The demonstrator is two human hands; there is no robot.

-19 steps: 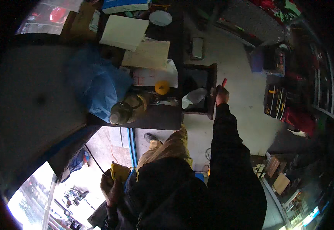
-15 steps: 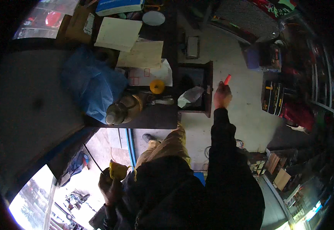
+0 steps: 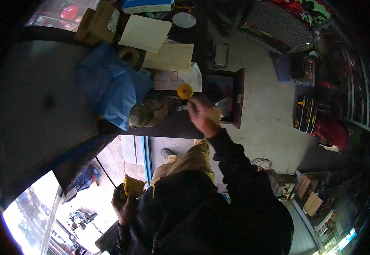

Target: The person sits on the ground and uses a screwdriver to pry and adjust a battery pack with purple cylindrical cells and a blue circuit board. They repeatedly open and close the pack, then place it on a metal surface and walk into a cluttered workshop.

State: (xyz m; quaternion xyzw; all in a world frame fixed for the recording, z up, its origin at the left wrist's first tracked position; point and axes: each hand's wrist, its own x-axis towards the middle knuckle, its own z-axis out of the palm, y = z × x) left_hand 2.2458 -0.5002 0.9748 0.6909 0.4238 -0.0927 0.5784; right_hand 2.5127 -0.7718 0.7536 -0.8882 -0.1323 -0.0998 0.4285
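One yellow disc [image 3: 185,91], perhaps plastic

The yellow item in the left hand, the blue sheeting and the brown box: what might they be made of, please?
Yellow item: perhaps matte cloth or leather, from its soft outline; hard to tell.
Blue sheeting: probably thin, slightly glossy plastic, given its crinkles and highlights.
Brown box: likely cardboard, dull, with flat tan faces.

Drawer [image 3: 240,97] right of papers [image 3: 168,56]
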